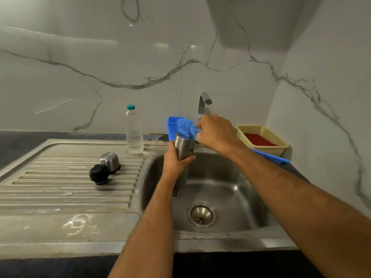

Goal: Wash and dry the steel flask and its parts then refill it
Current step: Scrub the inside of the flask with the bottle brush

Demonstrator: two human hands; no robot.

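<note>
Upright over the steel sink basin (pixel 230 189), the cylindrical brushed-steel flask (pixel 183 148) is held at mid-body by the left hand (pixel 175 162), fingers curled round it. The right hand (pixel 215 131) grips the blue bristle bottle brush (pixel 186 128), whose head sits at the flask's mouth. Wet steel is likely slippery and rigid; a firm mid-body wrap suits it. Its steel cup lid (pixel 110 161) and black screw stopper (pixel 99 174) rest on the ribbed drainboard (pixel 60 187).

Steel flask (pixel 183 147), blue brush (pixel 185 128), black stopper (pixel 99 174), yellow basket (pixel 281 146), white grey-veined wall (pixel 100 67).
</note>
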